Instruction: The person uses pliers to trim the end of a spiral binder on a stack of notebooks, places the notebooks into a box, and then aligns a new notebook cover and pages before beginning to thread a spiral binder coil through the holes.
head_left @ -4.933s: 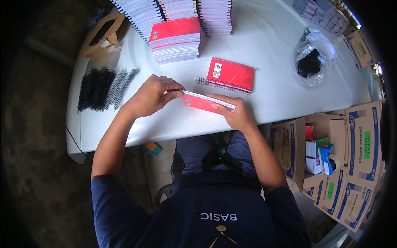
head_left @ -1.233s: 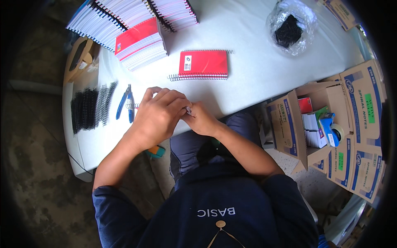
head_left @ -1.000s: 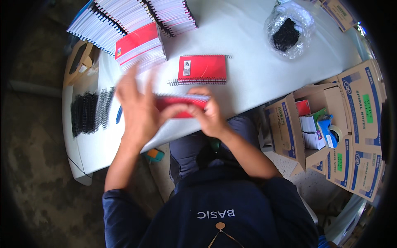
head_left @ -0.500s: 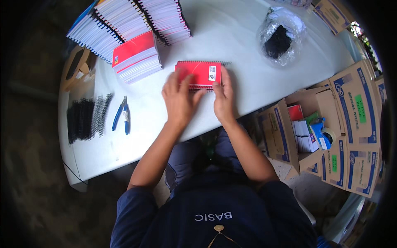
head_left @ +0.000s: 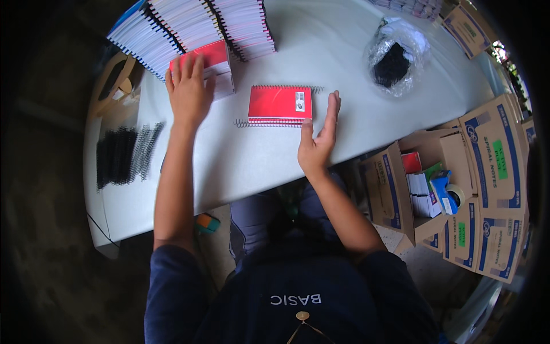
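Observation:
My left hand [head_left: 191, 96] is open, its fingers stretched over the near side of a stack of red-covered notepads [head_left: 213, 54] at the back left. Whether it grips any of them I cannot tell for sure. In front of me lies a small pile of red spiral notebooks [head_left: 275, 103] with a white label on top. Wire coils run along its far and near edges, with loose ends sticking out past the covers. At the pile's right end stands my right hand [head_left: 318, 142], open, its thumb by the near corner.
Black wire coils [head_left: 117, 156] lie in rows at the left. Tall stacks of bound pages [head_left: 189, 26] stand at the back left. A plastic bag with black contents [head_left: 392, 64] sits back right. Cartons [head_left: 498, 166] and an open box with a blue tape dispenser [head_left: 442, 189] are at the right.
My left hand has left the notebook pile and moved to the far left, over the red notepad stack. My right hand has opened away from the pile's edge. The left forearm now covers the blue pliers.

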A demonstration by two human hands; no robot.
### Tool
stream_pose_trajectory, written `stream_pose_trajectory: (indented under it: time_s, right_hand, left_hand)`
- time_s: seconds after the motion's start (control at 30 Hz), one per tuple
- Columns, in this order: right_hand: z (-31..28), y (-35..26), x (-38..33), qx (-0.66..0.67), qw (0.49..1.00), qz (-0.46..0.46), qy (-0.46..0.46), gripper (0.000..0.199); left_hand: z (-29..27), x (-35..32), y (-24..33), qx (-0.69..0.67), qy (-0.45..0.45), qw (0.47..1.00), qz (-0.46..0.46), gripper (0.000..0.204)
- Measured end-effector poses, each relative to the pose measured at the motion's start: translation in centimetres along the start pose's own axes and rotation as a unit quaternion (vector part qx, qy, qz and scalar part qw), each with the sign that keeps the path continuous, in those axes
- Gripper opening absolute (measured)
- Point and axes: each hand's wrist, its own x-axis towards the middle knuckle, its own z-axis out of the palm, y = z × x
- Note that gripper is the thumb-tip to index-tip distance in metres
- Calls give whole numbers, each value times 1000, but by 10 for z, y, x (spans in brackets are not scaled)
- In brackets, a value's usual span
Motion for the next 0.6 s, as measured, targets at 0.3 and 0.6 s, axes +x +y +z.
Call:
stream_pose_trajectory:
  time_s: [0.3, 0.6]
  right_hand:
    - [5, -19, 26, 527, 631, 506, -261, 71]
    - [17, -8, -10, 494, 716, 375, -320, 43]
  left_hand:
    - [-68, -23, 44, -99, -1, 992, 79, 28]
    - [-18, 7, -21, -83, -157, 983, -50, 29]
